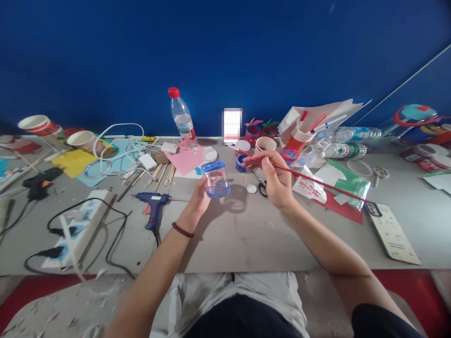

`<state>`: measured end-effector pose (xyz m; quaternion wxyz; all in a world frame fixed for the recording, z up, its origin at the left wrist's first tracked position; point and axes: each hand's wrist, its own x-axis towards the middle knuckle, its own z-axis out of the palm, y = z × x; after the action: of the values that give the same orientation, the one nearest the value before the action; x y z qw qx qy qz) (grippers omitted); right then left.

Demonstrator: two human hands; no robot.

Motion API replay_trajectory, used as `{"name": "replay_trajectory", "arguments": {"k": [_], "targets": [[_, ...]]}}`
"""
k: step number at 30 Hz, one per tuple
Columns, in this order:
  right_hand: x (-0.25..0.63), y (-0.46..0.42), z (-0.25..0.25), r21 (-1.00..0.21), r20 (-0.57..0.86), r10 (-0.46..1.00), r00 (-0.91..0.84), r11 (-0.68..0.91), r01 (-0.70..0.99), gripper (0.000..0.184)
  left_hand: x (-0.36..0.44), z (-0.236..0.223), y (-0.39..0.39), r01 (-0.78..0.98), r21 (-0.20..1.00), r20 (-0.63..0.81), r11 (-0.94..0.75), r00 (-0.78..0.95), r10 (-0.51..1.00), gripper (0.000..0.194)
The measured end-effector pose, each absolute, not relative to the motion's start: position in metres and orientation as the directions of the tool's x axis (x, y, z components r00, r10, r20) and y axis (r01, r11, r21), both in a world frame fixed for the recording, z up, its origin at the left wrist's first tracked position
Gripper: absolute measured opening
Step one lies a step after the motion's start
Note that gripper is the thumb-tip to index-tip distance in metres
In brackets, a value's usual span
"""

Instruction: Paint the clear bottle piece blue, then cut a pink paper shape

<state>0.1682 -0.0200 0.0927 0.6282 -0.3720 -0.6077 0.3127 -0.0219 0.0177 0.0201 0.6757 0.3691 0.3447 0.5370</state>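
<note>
My left hand (199,196) grips a cut clear plastic cup (216,180) with a blue-painted rim, held above the grey table (239,234). My right hand (274,177) pinches a long thin red-handled paintbrush (317,182); its tip reaches left toward a small blue paint pot (241,162), and its handle runs back to the right. Scissors (261,184) and a white cap (251,188) lie just under the right hand.
A blue glue gun (152,203) lies left of the cup, with a power strip (75,225) and cables further left. A water bottle (182,115), pink paper (187,158), paper cups (265,143), empty bottles (338,146) and red paper (338,204) crowd the back and right.
</note>
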Motion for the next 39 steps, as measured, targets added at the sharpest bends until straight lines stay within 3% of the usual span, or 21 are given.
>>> {"name": "replay_trajectory", "arguments": {"k": [5, 11, 18, 28, 39], "targets": [[0.179, -0.019, 0.104, -0.883, 0.470, 0.883, 0.019, 0.470, -0.013, 0.023, -0.021, 0.022, 0.016, -0.409, 0.895, -0.082, 0.179, 0.244, 0.966, 0.049], [0.183, -0.023, 0.112, -0.881, 0.472, 0.882, 0.002, 0.472, 0.033, 0.006, -0.022, 0.020, 0.013, -0.278, 0.951, -0.069, 0.134, 0.231, 0.970, 0.049], [0.183, -0.028, 0.110, -0.883, 0.434, 0.899, -0.065, 0.438, 0.170, 0.012, -0.023, 0.023, 0.013, -0.176, 0.979, -0.070, 0.103, 0.186, 0.980, 0.048], [0.180, -0.027, 0.112, -0.843, 0.451, 0.888, -0.093, 0.458, 0.282, 0.017, -0.023, 0.017, 0.015, -0.185, 0.980, -0.047, 0.076, 0.155, 0.987, 0.045], [0.190, -0.023, 0.112, -0.853, 0.460, 0.887, 0.036, 0.430, 0.294, 0.018, -0.026, 0.014, 0.019, -0.223, 0.963, -0.118, 0.149, 0.146, 0.982, 0.055]]}}
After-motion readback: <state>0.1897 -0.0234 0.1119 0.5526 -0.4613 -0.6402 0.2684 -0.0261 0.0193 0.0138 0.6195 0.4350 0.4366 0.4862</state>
